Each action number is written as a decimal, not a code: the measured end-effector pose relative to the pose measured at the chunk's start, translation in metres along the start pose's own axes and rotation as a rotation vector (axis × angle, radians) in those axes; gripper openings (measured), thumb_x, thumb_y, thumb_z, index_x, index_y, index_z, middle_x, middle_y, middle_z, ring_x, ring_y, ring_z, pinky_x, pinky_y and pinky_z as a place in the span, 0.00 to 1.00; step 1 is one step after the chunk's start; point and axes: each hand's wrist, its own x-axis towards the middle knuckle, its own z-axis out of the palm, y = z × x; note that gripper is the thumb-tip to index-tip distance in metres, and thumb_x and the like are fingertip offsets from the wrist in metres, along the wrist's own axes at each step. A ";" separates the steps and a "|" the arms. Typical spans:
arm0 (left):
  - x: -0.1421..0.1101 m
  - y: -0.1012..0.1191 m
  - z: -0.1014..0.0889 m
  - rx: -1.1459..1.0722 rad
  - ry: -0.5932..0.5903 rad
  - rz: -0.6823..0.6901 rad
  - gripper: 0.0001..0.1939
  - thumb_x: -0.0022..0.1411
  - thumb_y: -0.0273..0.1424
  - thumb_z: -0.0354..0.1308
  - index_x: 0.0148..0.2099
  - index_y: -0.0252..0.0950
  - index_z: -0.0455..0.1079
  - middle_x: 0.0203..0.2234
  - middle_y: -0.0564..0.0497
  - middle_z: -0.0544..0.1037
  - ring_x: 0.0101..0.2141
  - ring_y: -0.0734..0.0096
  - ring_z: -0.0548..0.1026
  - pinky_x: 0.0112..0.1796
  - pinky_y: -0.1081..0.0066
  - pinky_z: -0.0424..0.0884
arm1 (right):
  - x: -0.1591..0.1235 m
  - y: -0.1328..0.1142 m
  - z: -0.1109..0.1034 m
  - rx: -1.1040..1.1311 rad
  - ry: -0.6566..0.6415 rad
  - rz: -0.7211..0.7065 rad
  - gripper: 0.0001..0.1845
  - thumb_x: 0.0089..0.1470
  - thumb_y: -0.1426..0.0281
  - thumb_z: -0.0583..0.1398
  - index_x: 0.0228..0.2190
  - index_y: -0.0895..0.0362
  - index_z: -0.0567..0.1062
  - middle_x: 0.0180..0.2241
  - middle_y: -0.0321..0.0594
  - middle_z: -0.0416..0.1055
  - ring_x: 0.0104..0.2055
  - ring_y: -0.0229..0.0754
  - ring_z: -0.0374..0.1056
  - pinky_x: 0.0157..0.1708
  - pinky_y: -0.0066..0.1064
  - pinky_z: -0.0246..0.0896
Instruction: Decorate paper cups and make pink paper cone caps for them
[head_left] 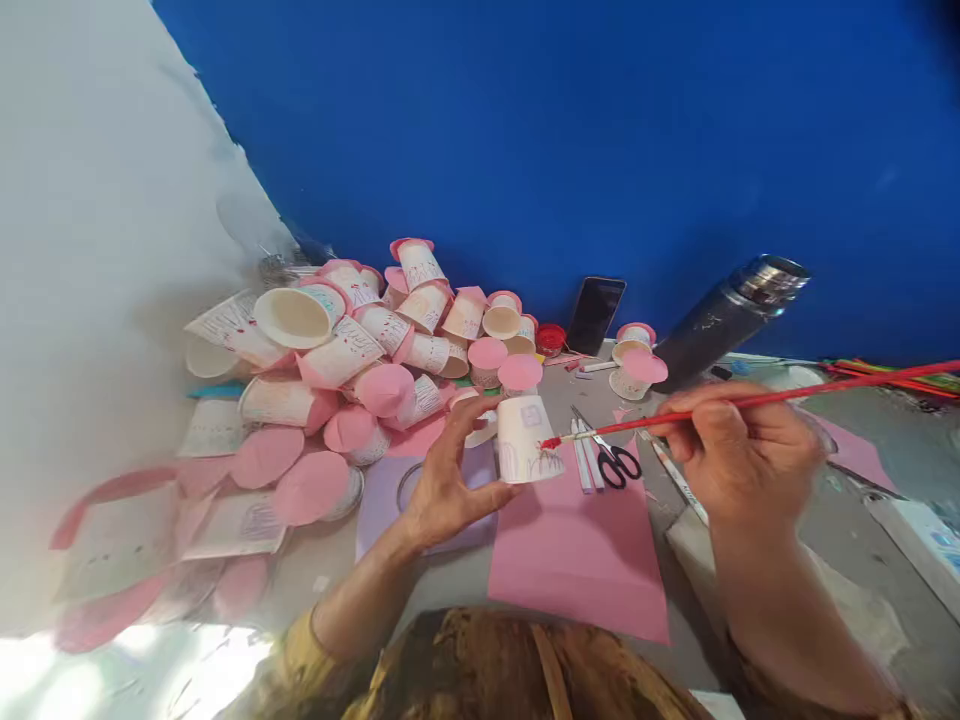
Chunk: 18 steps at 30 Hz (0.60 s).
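Note:
My left hand [450, 480] grips a white paper cup [529, 425], held upside down between thumb and fingers above the table. Purple drawn lines, a small square among them, mark the cup's side. In my right hand [742, 450] is a long red paintbrush [675, 415], its red-tipped bristles touching the cup low on its side. Beneath the cup lies a sheet of pink paper [581, 565], with a lilac sheet [382, 500] to its left. Scissors [615, 460] with black handles and white markers [586, 460] rest just right of the cup.
Many decorated paper cups with pink discs [345, 360] are heaped on the left. Against the blue wall [525, 130] lean a phone [595, 312] and a dark metal flask [724, 315]. A small red pot [551, 338] stands near the phone, and coloured sticks [885, 372] lie at right.

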 end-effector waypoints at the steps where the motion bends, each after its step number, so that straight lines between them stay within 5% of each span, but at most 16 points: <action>1: 0.001 0.000 0.000 0.008 0.001 0.002 0.42 0.56 0.36 0.74 0.69 0.54 0.62 0.66 0.46 0.67 0.65 0.45 0.65 0.61 0.48 0.66 | -0.001 0.000 0.002 0.013 -0.019 -0.004 0.08 0.64 0.67 0.65 0.32 0.52 0.82 0.22 0.36 0.77 0.18 0.38 0.66 0.14 0.32 0.58; 18: 0.006 0.012 0.004 0.100 0.011 0.020 0.39 0.54 0.35 0.73 0.66 0.50 0.64 0.60 0.45 0.70 0.60 0.47 0.68 0.57 0.50 0.68 | -0.004 0.002 0.011 -0.026 -0.063 -0.044 0.11 0.65 0.63 0.65 0.32 0.54 0.82 0.23 0.36 0.78 0.17 0.35 0.65 0.15 0.29 0.60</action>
